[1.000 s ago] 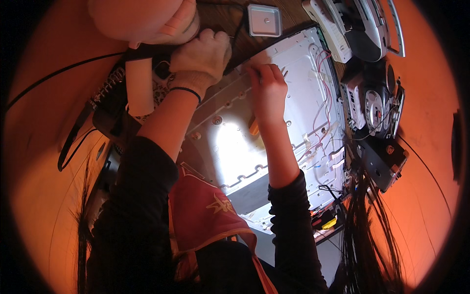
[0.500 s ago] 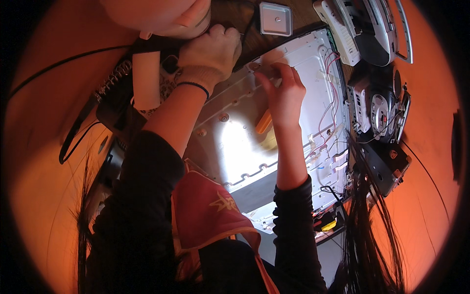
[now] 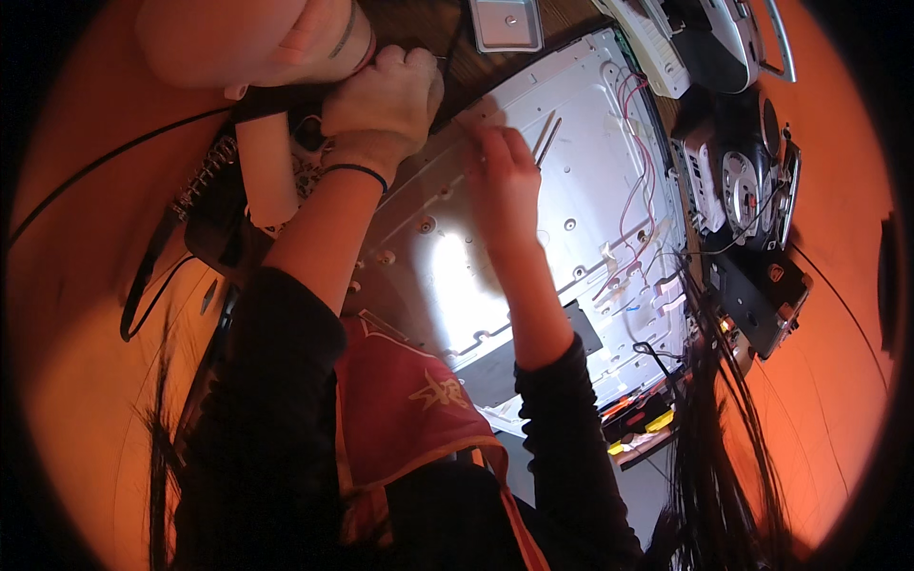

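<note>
Under my hands lies a large pale metal panel (image 3: 457, 195) with raised ridges, screw holes and a bright patch of light. My left hand (image 3: 386, 105), a dark band at its wrist, is closed in a fist by the panel's far left edge, against a large rounded pale thing (image 3: 228, 48). What it holds is hidden. Over the middle of the panel, my right hand (image 3: 505, 181) is bent at the fingers and smeared by motion. A slim, straight tool (image 3: 547, 138) shows beside its fingers, lying or held; I cannot tell which.
A square metal tray (image 3: 506, 27) with a small piece inside stands beyond the panel. Red wires (image 3: 640, 162) run along its right side. Several electronic devices crowd the right, including a silver-black one (image 3: 743, 195). A white cylinder (image 3: 267, 167) and a spiral-bound pad (image 3: 205, 176) are at left.
My right hand has shifted left and uncovered the slim tool beside it. An orange handle seen below that hand is now hidden. My left hand stays closed; the whole view has shifted slightly.
</note>
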`<action>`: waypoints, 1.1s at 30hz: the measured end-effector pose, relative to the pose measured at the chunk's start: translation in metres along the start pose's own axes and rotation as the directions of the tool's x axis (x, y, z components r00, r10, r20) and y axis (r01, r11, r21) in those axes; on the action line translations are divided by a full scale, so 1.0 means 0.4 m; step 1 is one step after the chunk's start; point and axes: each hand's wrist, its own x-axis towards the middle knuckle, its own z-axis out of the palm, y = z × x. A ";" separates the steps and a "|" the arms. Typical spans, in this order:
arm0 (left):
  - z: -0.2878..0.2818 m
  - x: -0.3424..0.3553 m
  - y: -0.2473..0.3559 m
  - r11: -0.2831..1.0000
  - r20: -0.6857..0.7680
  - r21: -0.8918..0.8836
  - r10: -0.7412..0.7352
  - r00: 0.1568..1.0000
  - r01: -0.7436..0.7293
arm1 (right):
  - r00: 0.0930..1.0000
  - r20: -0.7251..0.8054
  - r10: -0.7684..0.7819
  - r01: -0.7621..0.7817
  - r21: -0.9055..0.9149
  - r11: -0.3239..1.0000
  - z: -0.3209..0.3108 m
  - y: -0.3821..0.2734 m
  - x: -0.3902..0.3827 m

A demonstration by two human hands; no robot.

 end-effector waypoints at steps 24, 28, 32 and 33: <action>0.020 0.004 -0.008 0.994 -0.008 0.109 -0.007 1.000 0.007 | 0.652 0.296 0.698 -0.637 0.713 0.293 -0.049 -0.098 -0.175; 0.012 0.002 0.000 0.992 0.011 0.120 -0.029 1.000 0.027 | 0.643 0.283 0.712 -0.623 0.733 0.271 -0.049 -0.108 -0.173; 0.021 0.002 -0.007 0.994 -0.021 0.110 0.011 1.000 -0.008 | 0.639 0.261 0.723 -0.618 0.734 0.281 -0.055 -0.107 -0.178; 0.023 0.003 -0.011 0.995 -0.021 0.099 0.022 1.000 -0.020 | 0.629 0.264 0.731 -0.617 0.741 0.263 -0.056 -0.106 -0.180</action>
